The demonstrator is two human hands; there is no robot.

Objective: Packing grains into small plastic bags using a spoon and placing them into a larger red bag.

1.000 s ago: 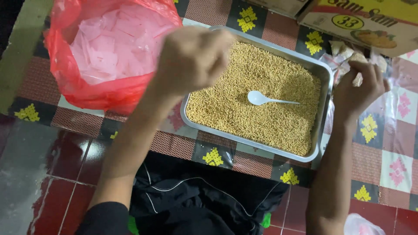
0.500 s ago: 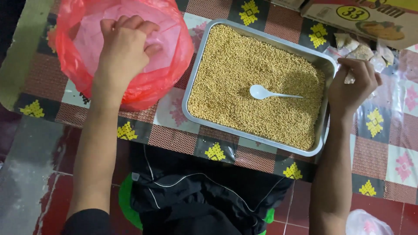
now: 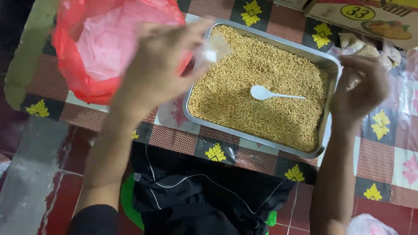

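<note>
Nearest, the person's dark clothing fills the bottom of the view, and both forearms reach out over the patterned table [image 3: 383,156].

The left hand [image 3: 159,65] hangs blurred between the red bag and the tray, its fingers pinched around a small clear plastic pouch [image 3: 213,50] that looks empty. The right hand [image 3: 363,89] rests at the tray's right rim, fingers curled; whether it grips anything is hard to tell, though filled small packets [image 3: 361,45] lie just beyond it.

The metal tray [image 3: 261,143] is full almost to its edges with golden grain, and a white plastic spoon [image 3: 270,93] lies untouched on top.

Farther left, the red bag [image 3: 78,69] stands open, holding a stock of clear pouches.

Judging by this, only a few packets are filled; most of the grain remains.
</note>
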